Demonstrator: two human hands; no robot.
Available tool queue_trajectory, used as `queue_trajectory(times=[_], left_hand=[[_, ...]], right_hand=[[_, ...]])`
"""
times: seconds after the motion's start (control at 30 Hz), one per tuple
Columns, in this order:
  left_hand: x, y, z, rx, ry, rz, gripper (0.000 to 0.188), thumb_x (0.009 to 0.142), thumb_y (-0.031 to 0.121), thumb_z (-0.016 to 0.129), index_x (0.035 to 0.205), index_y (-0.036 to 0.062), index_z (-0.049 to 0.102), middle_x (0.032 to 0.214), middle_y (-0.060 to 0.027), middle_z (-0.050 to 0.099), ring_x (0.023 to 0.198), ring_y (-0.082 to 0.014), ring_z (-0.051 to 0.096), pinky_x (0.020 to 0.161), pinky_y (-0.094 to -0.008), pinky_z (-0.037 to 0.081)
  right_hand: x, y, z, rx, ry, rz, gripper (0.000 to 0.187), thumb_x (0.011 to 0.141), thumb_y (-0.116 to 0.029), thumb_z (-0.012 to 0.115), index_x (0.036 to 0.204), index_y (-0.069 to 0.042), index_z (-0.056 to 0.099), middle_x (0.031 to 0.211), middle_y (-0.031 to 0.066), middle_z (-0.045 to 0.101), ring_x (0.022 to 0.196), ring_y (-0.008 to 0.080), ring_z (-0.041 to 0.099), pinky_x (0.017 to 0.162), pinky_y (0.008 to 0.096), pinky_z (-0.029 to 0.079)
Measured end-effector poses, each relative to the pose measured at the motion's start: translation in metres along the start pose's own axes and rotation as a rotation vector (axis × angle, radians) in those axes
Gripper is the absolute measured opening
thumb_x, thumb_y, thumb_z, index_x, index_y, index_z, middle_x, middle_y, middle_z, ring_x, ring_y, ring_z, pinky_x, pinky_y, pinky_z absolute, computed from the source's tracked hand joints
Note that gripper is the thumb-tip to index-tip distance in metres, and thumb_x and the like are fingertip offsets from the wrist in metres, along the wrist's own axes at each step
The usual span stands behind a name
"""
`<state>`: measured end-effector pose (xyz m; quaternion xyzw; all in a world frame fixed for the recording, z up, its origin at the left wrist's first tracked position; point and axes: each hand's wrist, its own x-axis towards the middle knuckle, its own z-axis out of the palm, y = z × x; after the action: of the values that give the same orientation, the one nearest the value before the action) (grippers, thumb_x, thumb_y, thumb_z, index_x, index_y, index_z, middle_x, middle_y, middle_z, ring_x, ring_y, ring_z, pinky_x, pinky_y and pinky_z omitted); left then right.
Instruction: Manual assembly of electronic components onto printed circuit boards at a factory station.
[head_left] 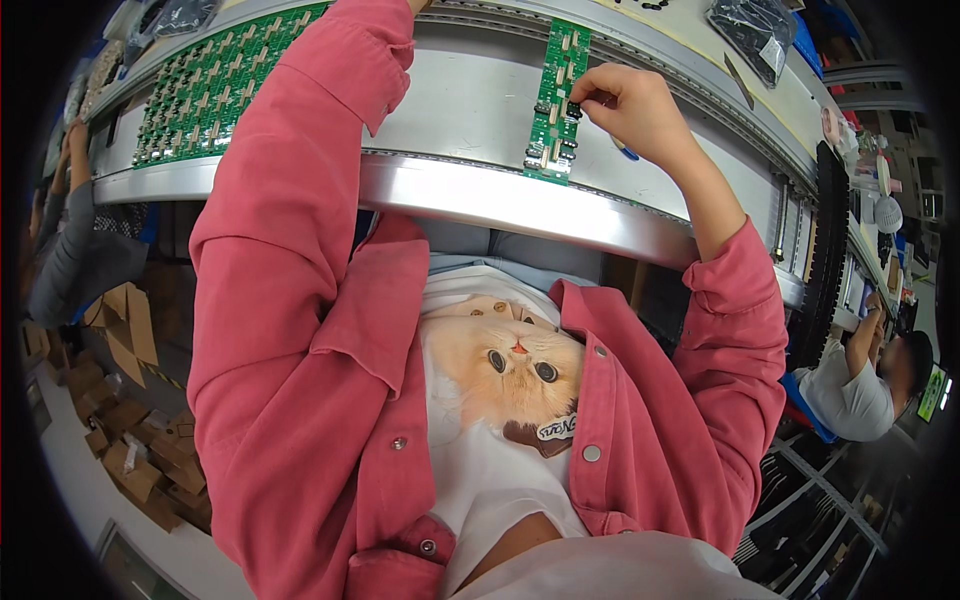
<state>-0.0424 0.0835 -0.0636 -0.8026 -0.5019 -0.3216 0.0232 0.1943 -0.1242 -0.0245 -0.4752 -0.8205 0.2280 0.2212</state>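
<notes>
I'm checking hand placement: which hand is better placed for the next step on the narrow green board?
Probably the right hand: its fingertips are at a black component on that narrow green board. The left hand is cut off at the top edge, beyond its pink sleeve.

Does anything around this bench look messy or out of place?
The heap of cardboard boxes at lower left looks untidy, lying jumbled at different angles. At the work itself nothing stands out: the right hand is at the narrow green circuit board, which shows no obvious damage, though fine details are too small to check.
</notes>
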Motion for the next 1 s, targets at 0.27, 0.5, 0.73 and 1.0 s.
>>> queue_trajectory(times=[0.27,0.5,0.73,1.0], left_hand=[[0.003,-0.001,-0.004,-0.31,0.093,0.098,0.018,0.074,0.01,0.054,0.085,0.0016,0.066,0.071,-0.0146,0.065,0.061,-0.0314,0.059,0.063,-0.0372,0.049],[0.004,0.028,-0.037,-0.816,-0.248,-0.434,0.018,0.073,0.009,0.057,0.086,0.0021,0.068,0.067,-0.0067,0.063,0.058,-0.0174,0.056,0.058,-0.0266,0.047],[-0.015,0.045,-0.065,-0.642,-0.22,-0.171,0.014,0.071,0.008,0.063,0.081,0.0018,0.068,0.065,-0.0031,0.063,0.058,-0.0128,0.054,0.056,-0.0228,0.045],[-0.043,0.064,-0.075,-0.579,-0.366,0.048,0.013,0.072,0.008,0.062,0.082,0.0019,0.069,0.067,-0.0035,0.065,0.058,-0.0135,0.054,0.058,-0.0244,0.046]], right_hand=[[0.001,0.0,-0.004,-0.007,-0.016,-0.023,0.01,0.071,0.001,0.062,0.08,-0.001,0.065,0.074,0.0065,0.063,0.059,0.0171,0.055,0.061,0.0275,0.047],[0.002,0.0,-0.009,0.008,-0.058,-0.001,0.01,0.07,0.002,0.062,0.08,0.0,0.065,0.072,0.0063,0.063,0.059,0.0172,0.054,0.061,0.0285,0.046],[0.006,-0.003,-0.008,-0.012,-0.079,-0.023,0.009,0.07,0.002,0.061,0.079,0.0,0.064,0.07,0.0062,0.062,0.059,0.0181,0.054,0.061,0.0296,0.046],[0.01,-0.004,-0.007,-0.03,-0.085,-0.04,0.013,0.07,0.002,0.061,0.082,-0.001,0.063,0.07,0.0064,0.062,0.058,0.019,0.053,0.059,0.0299,0.046]])
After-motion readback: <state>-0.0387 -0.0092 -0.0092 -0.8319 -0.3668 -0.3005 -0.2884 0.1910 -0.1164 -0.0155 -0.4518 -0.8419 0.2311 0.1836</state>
